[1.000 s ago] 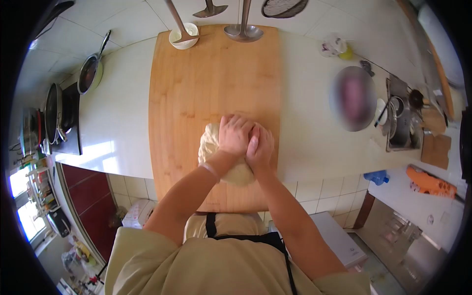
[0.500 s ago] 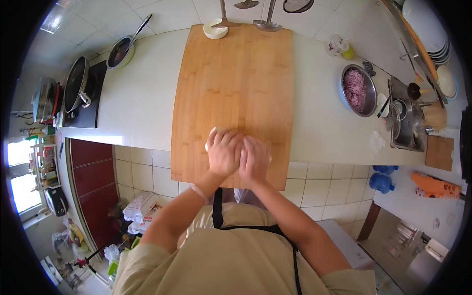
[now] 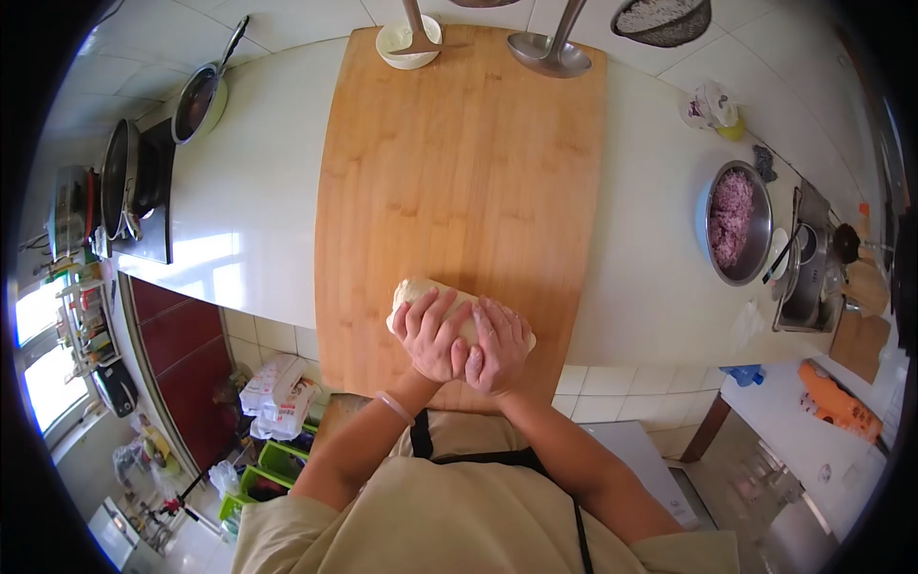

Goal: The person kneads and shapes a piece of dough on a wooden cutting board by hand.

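Note:
A pale, thick roll of dough [image 3: 413,289] lies across the near part of the wooden board [image 3: 459,182]. My left hand [image 3: 432,335] is pressed over its left and middle part, fingers curled on top. My right hand [image 3: 500,346] grips the right part the same way, with the two thumbs close together. Dough shows beyond the fingertips and at both ends; the side facing me is mostly hidden by my palms. Some white residue marks the right fingers.
At the board's far edge stand a small white bowl [image 3: 394,40] and a hanging ladle [image 3: 550,55]. A metal bowl [image 3: 760,225] of chopped purplish food is on the right counter, near the sink [image 3: 808,301]. Pans [image 3: 120,182] sit by the stove at left.
The view has shifted closer to the board. My hands, bunched over the dough before, now sit so that more of the roll shows beyond the fingers. Both still press on it.

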Tool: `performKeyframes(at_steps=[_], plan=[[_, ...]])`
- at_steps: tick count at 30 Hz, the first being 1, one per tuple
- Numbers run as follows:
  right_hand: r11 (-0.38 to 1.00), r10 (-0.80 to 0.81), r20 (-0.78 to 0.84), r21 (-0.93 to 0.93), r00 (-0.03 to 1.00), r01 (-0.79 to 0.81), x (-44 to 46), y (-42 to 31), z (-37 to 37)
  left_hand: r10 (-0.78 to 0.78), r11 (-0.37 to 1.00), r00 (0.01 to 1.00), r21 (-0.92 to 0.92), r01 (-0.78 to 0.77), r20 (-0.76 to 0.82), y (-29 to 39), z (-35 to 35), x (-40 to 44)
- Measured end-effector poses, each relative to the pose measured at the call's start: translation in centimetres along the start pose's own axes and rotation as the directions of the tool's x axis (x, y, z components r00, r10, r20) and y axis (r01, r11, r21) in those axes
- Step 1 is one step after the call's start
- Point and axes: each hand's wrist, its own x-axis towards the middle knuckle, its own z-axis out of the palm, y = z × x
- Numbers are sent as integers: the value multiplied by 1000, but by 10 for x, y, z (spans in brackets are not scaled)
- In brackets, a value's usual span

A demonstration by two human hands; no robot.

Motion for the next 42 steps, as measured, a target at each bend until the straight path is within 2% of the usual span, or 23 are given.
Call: performKeyframes(at_steps=[4,9,12,13,15,16,17,19,21,22,23,24,25,27,28,29,31,32,33,35,37,39,42], plan=[[995,74,-75,71,994,-69,23,18,6,25,999,998,-35,-23,62,2,10,42],[987,154,-189,-18,970,-160,45,40,16,128,983,990,-138,-120,56,4,28,89],[925,365,-275,2,889,-379,57,53,21,172,974,984,-159,-163,46,8,39,116],[929,350,-298,-15,888,-371,65,53,16,147,978,979,-172,-122,144,11,42,124],[726,687,-36,77,725,-684,81,49,4,126,979,970,-185,-87,208,15,39,132],[746,666,-47,71,745,-662,82,55,3,104,909,986,-415,-43,128,14,38,136],[713,679,80,167,730,-681,84,62,1,67,783,996,-621,-19,54,11,35,137],[657,678,213,253,703,-710,73,55,-2,-115,757,986,-653,10,-119,-1,-4,118],[863,484,190,56,854,-501,67,36,-5,-442,748,889,-596,292,-118,-38,-10,59],[909,407,202,5,891,-416,64,38,-5,-606,691,792,-545,476,-77,-51,2,25],[914,397,200,4,896,-406,65,28,-8,-742,339,634,-695,635,217,-52,11,-2],[814,529,320,69,786,-576,67,19,-10,-727,-65,447,-700,711,521,-49,5,-11],[679,622,443,106,645,-727,71,10,-13,-729,-64,453,-710,701,513,-51,1,-12],[724,598,333,165,729,-670,55,-19,-6,-672,-51,445,-636,770,592,-52,-13,-13],[561,679,388,275,624,-781,48,-30,-8,-727,89,482,-628,773,489,-43,-43,2],[362,731,461,364,504,-858,38,-42,-8,-732,90,481,-631,771,483,-45,-56,3],[424,698,476,328,535,-844,14,-47,3,-585,683,792,-420,598,178,-56,-70,6],[476,672,491,287,555,-831,1,-47,9,-565,754,802,-273,597,193,-52,-69,10],[480,664,497,291,560,-828,-6,-42,18,-569,755,802,-269,598,184,-49,-64,6],[778,539,360,135,762,-614,-14,-28,28,-448,884,873,-53,465,194,-44,-45,-5],[713,469,513,262,719,-651,17,-24,29,-440,889,854,1,457,276,-29,-52,3],[707,541,66,504,838,-496,31,-30,41,-347,936,888,164,310,301,-4,-47,10],[586,630,131,567,766,-579,36,-24,49,-256,940,878,317,128,405,20,-43,16]])
